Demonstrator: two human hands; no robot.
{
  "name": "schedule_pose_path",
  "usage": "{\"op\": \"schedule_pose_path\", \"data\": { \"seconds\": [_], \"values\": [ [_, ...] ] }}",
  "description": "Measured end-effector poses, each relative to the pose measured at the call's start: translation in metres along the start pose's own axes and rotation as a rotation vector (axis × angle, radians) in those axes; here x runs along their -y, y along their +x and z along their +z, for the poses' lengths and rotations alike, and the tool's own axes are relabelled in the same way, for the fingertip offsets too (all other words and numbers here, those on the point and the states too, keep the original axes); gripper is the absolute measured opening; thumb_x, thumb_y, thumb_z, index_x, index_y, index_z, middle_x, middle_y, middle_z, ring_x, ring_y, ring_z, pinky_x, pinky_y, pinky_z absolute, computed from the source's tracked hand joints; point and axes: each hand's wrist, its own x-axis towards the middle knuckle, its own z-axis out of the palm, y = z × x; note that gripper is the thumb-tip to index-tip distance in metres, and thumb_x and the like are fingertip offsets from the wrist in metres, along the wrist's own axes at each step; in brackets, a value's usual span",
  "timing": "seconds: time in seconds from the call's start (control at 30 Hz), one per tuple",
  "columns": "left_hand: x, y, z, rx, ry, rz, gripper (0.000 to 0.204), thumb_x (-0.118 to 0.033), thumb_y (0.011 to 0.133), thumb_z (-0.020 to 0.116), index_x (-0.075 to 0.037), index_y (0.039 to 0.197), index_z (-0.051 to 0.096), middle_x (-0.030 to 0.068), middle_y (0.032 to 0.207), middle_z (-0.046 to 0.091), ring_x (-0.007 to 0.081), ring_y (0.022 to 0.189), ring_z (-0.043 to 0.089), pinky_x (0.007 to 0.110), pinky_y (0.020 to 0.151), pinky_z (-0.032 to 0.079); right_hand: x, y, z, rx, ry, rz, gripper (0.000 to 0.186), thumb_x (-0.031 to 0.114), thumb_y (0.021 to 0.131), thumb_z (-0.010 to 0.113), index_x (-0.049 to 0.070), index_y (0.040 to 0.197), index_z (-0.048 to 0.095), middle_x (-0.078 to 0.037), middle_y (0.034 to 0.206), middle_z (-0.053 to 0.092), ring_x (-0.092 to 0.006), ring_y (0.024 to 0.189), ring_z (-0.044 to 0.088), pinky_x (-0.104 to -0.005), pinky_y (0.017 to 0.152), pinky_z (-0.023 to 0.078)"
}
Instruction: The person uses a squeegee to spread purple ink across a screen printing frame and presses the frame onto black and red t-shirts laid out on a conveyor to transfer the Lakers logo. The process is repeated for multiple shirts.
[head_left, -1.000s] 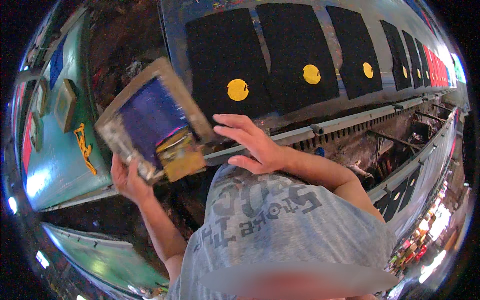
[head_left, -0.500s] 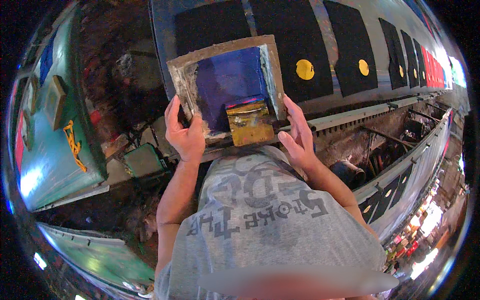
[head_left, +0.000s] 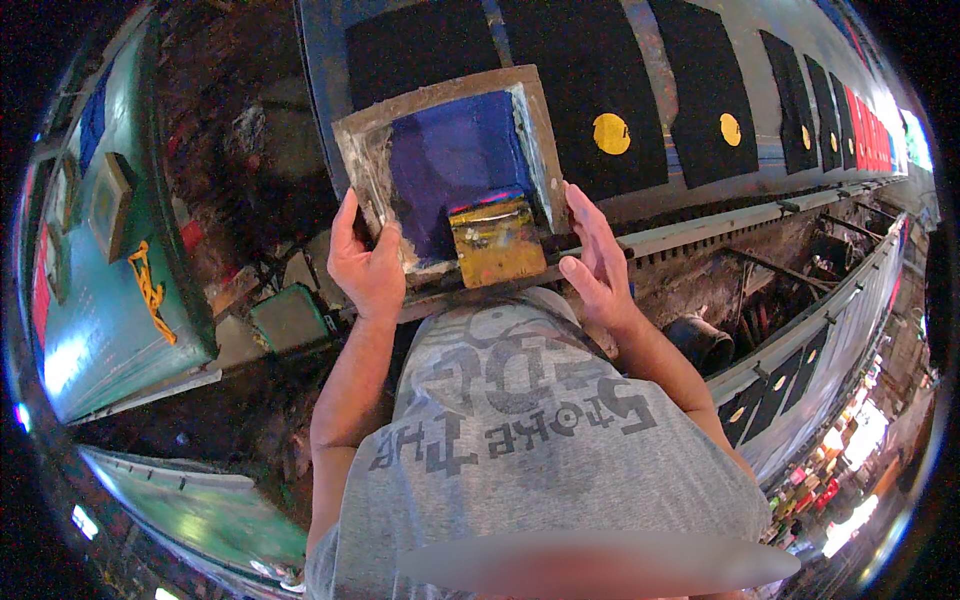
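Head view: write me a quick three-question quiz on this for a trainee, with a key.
1. True or false: the left hand grips the wooden frame.
2. The round dot on the black cloth just right of the frame is: A red, B yellow, C white.
3. Fill in: in the picture, the yellow-brown slab overlaps the blue panel's lower-____ corner.
Key: 1 true; 2 B; 3 right.

A long grey table (head_left: 748, 25) carries black cloth pieces (head_left: 705, 80) — a glossy green table (head_left: 105, 310) bears brown rectangular frames (head_left: 114, 206) and a yellow-orange strip (head_left: 148, 284).
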Motion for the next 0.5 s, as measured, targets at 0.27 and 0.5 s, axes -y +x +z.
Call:
{"op": "schedule_pose_path", "data": {
  "seconds": [0.27,0.5],
  "values": [
    [0.001,0.003,0.001,-0.022,-0.061,-0.076,0.069,0.018,0.091,0.073,0.009,0.157,0.058,0.0150,0.146,0.070,0.0177,0.124,0.070,0.032,0.107,0.056,0.002,0.002,0.001,-0.002,0.028,0.007,0.091,0.024,0.103,0.072,-0.007,0.174,0.024,-0.020,0.180,0.032,-0.0296,0.166,0.030,-0.0446,0.137,0.018],
    [-0.001,0.007,0.001,-0.024,-0.082,-0.143,0.068,0.018,0.089,0.074,0.009,0.155,0.059,0.0155,0.148,0.070,0.0182,0.124,0.070,0.032,0.107,0.056,0.013,0.005,0.002,-0.040,-0.485,-0.213,0.076,0.014,0.094,0.080,0.000,0.163,0.049,-0.021,0.168,0.049,-0.0384,0.155,0.047,-0.0492,0.128,0.037]
  ]
}}
